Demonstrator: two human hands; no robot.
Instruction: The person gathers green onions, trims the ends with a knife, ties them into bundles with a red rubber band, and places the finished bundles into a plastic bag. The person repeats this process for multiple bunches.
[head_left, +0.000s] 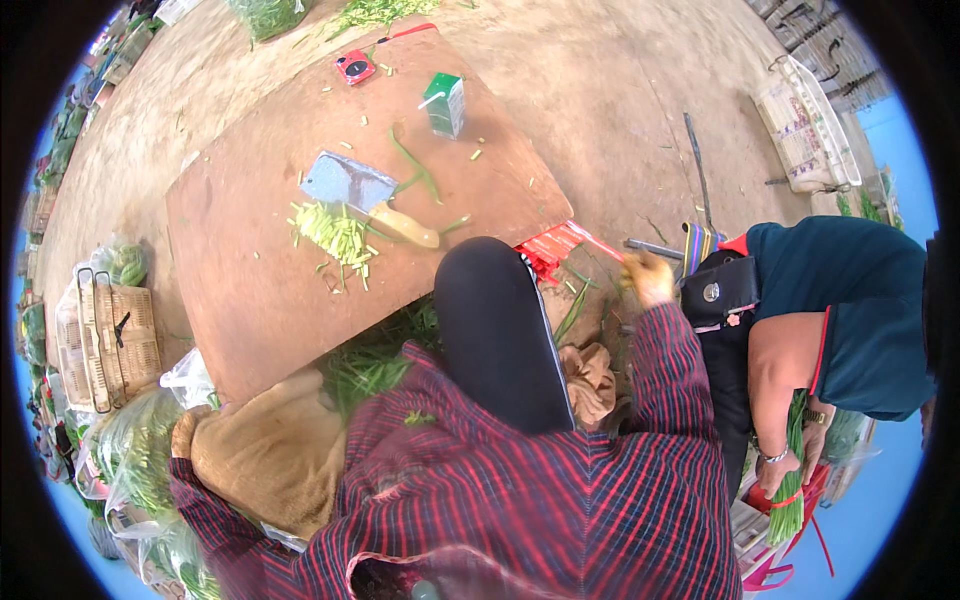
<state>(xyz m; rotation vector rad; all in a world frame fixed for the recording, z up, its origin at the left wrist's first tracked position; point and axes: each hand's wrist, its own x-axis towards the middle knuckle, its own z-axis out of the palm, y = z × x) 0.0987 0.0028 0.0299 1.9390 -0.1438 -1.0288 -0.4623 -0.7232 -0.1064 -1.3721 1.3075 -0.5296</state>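
My right hand (649, 279) grips the end of a red strip (600, 246), drawn out from a bundle of printed red strips (551, 247) at the wooden board's corner. At the far left, my left hand (187, 431) is beside a brown cloth (266, 442); its fingers are mostly hidden. On the board (247, 315) lies a cleaver (352, 184) with a pale wooden handle. Next to its blade is a heap of chopped green stalks (330, 232). Long green leaves (375, 375) show beneath the board's near edge, by my dark-trousered knee (491, 322).
A green drink carton (445, 106) with a straw and a small red device (355, 67) sit on the board. Plastic crates (112, 337) and bagged greens (142, 450) line the left. At right, another person (832, 262) bends over, holding a tied bundle of green stalks (787, 480).
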